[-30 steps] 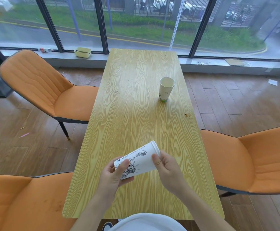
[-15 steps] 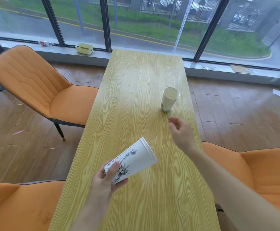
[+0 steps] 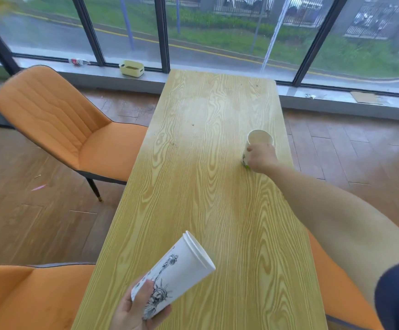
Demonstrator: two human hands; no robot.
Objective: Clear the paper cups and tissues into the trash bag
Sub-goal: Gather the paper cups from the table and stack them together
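My left hand (image 3: pixel 136 310) holds a white paper cup stack (image 3: pixel 177 270) printed with a black statue drawing, tilted with its rims pointing up and to the right, low over the near end of the wooden table (image 3: pixel 208 186). My right hand (image 3: pixel 261 157) is stretched out to the table's right side and wrapped around a second white paper cup (image 3: pixel 260 138), which stands upright on the table with a green mark at its base. No tissues or trash bag are in view.
Orange chairs stand around the table: one at the left (image 3: pixel 58 125), one at the near left (image 3: pixel 27 298), one at the right under my arm (image 3: pixel 322 270). A yellow box (image 3: pixel 131 67) sits on the window sill. Wooden floor lies on both sides.
My right hand has reached forward from mid-table and closed around the standing cup. My left hand has dropped toward the near edge with the printed cups.
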